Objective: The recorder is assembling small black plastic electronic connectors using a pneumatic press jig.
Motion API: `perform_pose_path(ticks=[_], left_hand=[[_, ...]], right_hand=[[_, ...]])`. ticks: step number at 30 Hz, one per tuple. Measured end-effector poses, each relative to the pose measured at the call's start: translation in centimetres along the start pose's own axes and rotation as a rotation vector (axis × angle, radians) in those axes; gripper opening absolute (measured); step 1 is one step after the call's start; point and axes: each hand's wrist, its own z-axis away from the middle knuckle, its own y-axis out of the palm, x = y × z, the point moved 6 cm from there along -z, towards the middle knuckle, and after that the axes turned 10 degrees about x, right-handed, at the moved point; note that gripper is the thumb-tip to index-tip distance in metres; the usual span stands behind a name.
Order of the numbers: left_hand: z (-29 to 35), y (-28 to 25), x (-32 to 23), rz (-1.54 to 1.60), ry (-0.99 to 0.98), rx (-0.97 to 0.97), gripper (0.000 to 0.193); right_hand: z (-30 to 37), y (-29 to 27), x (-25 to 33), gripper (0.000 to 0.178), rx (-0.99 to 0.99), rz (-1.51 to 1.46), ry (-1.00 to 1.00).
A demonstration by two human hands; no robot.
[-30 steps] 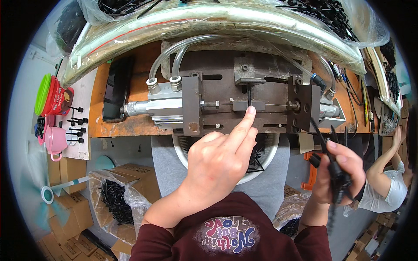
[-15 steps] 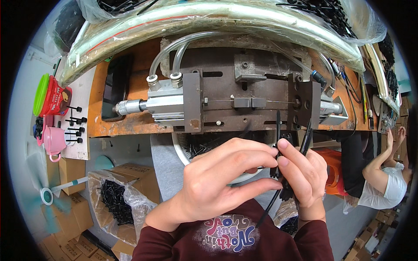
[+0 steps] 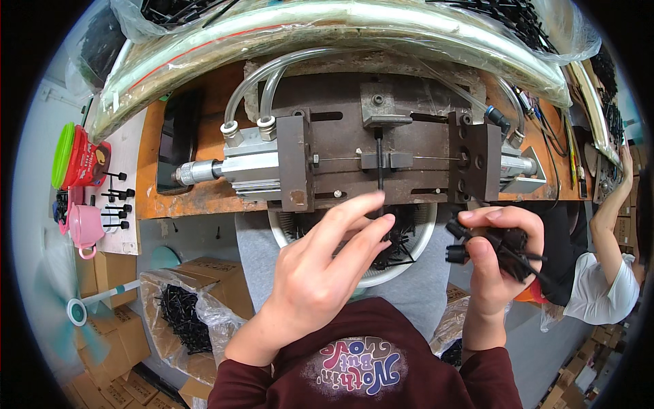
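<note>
My left hand [image 3: 325, 262] is at the front of the metal fixture, finger and thumb around the lower end of a thin black plastic rod [image 3: 380, 174]. That rod stretches across the two small grey blocks [image 3: 400, 160] at the fixture's middle, its far end against a metal stop [image 3: 383, 109]. Farther right, my right hand [image 3: 497, 262] is closed around several black plastic rods with thick, cap-like ends [image 3: 458, 253]. Some ends jut out past the thumb. Fingers hide part of the bunch.
Metal cylinders [image 3: 252, 167] with clear hoses flank the fixture on an orange bench [image 3: 204, 201]. Below it, a white-rimmed basket [image 3: 429, 235] holds black pieces. A pink cup [image 3: 83, 225] and red tub [image 3: 85, 160] stand left. At right another person [image 3: 603, 286] is seated.
My hands have moved apart, the left toward the fixture and the right to the right with the bunch. A single black rod now lies across the grey blocks.
</note>
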Motion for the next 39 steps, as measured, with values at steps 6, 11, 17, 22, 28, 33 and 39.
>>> perform_pose_path(ticks=[6,11,17,22,28,33,39], left_hand=[[-1.3,1.1,-0.4,-0.343,0.065,0.131,0.027],[-2.1,1.1,-0.2,-0.382,0.058,0.139,0.027],[-2.3,1.1,-0.1,-0.354,0.026,0.157,0.025],[-2.5,0.6,-0.3,-0.089,0.018,0.147,0.029],[-2.9,0.7,-1.1,0.460,-0.131,0.182,0.039],[-2.1,0.8,-0.4,0.349,0.095,0.253,0.040],[-1.0,-0.3,0.3,0.260,-0.031,-0.002,0.039]], right_hand=[[0.4,0.7,-0.8,0.036,0.009,-0.358,0.312],[0.7,1.0,-1.8,0.027,0.038,-0.540,0.472],[0.4,1.3,-2.6,0.023,0.106,-0.603,0.607],[0.4,1.7,-3.3,0.019,0.184,-0.604,0.751],[0.0,2.8,-3.4,0.020,0.394,-0.523,0.797],[-0.3,3.6,-3.1,0.025,0.520,-0.554,0.742],[-0.3,2.6,-3.9,0.023,0.320,-0.627,0.727]])
